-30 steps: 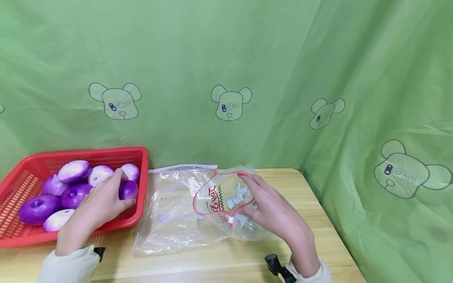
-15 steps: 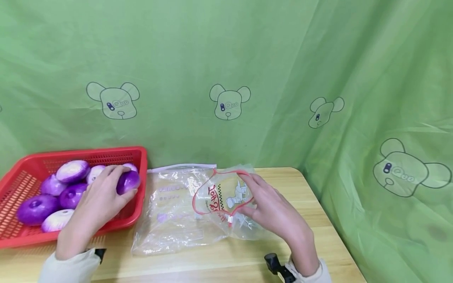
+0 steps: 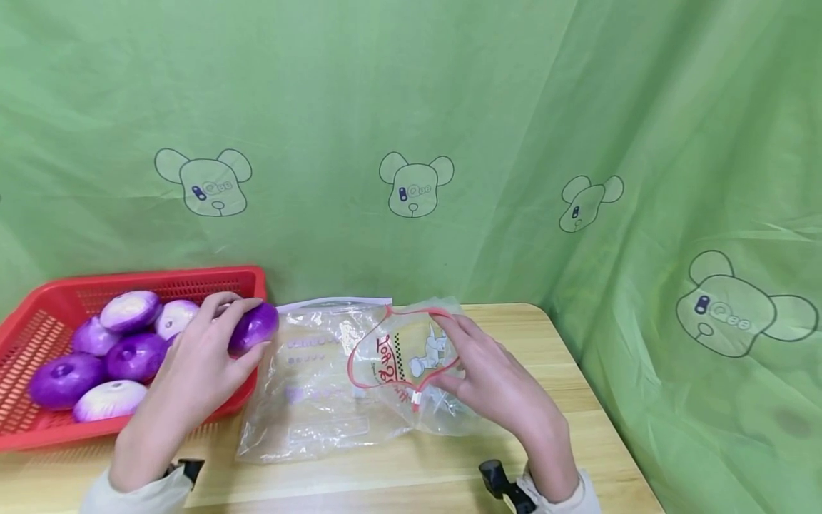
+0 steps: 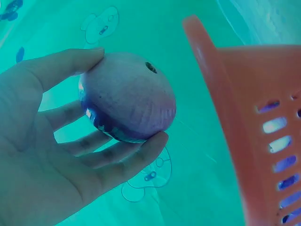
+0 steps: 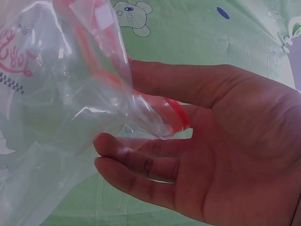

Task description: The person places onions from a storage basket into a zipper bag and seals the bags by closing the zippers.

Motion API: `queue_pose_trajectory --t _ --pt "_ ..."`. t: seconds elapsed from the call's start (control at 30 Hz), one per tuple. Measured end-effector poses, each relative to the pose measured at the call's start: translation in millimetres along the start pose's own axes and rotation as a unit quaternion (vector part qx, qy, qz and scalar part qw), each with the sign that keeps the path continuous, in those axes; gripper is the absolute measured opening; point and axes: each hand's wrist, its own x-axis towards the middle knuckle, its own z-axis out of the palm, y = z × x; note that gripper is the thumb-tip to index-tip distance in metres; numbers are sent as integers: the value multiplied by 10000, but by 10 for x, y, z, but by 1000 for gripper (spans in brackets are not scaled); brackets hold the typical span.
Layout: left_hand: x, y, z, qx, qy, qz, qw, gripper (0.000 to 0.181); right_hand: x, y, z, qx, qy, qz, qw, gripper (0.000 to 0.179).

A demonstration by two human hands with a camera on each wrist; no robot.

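My left hand [image 3: 202, 353] grips a purple onion [image 3: 258, 327] above the right rim of the red basket [image 3: 260, 285]. In the left wrist view, the thumb and fingers curl round the onion [image 4: 129, 99], beside the basket's wall [image 4: 225, 127]. Several purple and white onions [image 3: 135, 355] lie in the basket. Over on the right, my right hand [image 3: 494, 378] holds a clear zip bag [image 3: 443, 414] by its red-edged mouth, which gapes toward the left. The right wrist view has the thumb on one side of the bag's film [image 5: 61, 117] and fingers on the other.
A larger clear zip bag [image 3: 327, 421] lies flat between the basket and the red-edged bag, partly under the latter. Wood-grain table [image 3: 552, 335] shows at the right and along the front. Green cloth [image 3: 321, 107] with bear-head prints hangs behind and at the right.
My left hand has lifted the onion out from among the others and carried it right, up to the basket's right rim. The right hand and its bag have stayed in place.
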Motion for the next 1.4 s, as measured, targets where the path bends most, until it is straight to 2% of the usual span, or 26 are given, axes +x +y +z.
queue_pose_trajectory --t 0.17,0.37,0.57,0.9,1.17,1.27,1.4 --pt "-6 83 20 -41 52 45 10000 55 -1 -2 -7 -7 2 8 10000 85" --pt "11 165 46 -146 168 287 9993 57 -7 -5 -12 38 -40 62 10000 85" --pt "10 248 82 -275 149 421 9986 60 -2 2 -13 21 -16 4 10000 85" --pt "-41 428 254 -456 -26 693 9966 63 -8 -10 -21 145 26 -23 9999 88" --pt "-86 573 294 -699 -103 980 9927 63 -14 -115 -12 207 -5 -75 9998 86" --pt "-101 625 313 -772 -228 1043 9913 63 -20 -156 -4 205 -47 -108 9997 87" --pt "-127 656 356 -799 -550 993 9903 63 -28 -200 17 120 -45 -155 9998 89"
